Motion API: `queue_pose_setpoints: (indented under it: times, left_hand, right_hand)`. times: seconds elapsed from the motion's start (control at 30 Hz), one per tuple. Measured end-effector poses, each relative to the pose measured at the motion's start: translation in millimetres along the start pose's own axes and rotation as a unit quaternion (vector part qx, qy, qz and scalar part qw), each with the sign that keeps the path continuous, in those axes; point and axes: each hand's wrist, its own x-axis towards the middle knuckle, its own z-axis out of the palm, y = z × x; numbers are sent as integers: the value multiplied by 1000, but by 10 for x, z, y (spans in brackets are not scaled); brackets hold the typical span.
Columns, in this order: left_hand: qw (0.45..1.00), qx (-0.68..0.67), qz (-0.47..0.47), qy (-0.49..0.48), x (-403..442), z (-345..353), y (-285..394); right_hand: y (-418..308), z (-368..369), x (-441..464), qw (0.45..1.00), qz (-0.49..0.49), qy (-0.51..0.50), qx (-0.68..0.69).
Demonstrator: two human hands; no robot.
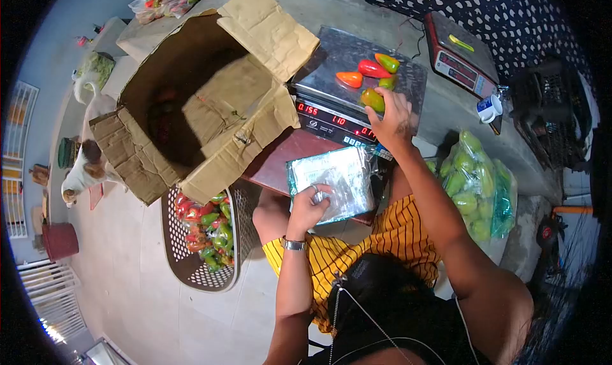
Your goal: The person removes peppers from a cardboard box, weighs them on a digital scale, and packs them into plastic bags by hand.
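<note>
My right hand (pixel 394 118) reaches over the digital scale (pixel 325 65), its fingers closed around the end of a yellow-green pepper (pixel 372 100) on the metal plate. Just beyond lie several more peppers, among them an orange pepper (pixel 349 79) and a red pepper (pixel 371 69). The red display (pixel 328 118) is lit. Over my lap, my left hand (pixel 310 207) has its fingers curled with the thumb pressed against a flat stack of clear plastic bags (pixel 341 180). Whatever lies under those fingertips is hidden.
A large open cardboard box (pixel 223 97) stands left of the scale. Below it, a plastic basket (pixel 169 237) holds bagged peppers. A second scale (pixel 456 62) and a mug (pixel 488 108) sit right, above bagged green vegetables (pixel 468 180). A dog (pixel 92 161) stands far left.
</note>
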Motion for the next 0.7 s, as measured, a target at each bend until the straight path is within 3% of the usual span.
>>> queue_pose_setpoints:
  times: [0.17, 0.37, 0.53, 0.7]
  left_hand:
    - [1000, 3, -2, -4, -21, 23, -10]
    - [999, 39, -10, -6, -22, -16, 194]
    - [998, 37, 51, 13, 1, 25, 119]
    - [1000, 15, 11, -1, 3, 7, 85]
  right_hand:
    - [-39, -14, 30, 1000, 19, 10, 0]
    - [134, -304, 74, 990, -7, 124, 63]
    - [368, -441, 102, 989, 29, 126, 71]
    - [451, -466, 100, 985, 103, 122, 69]
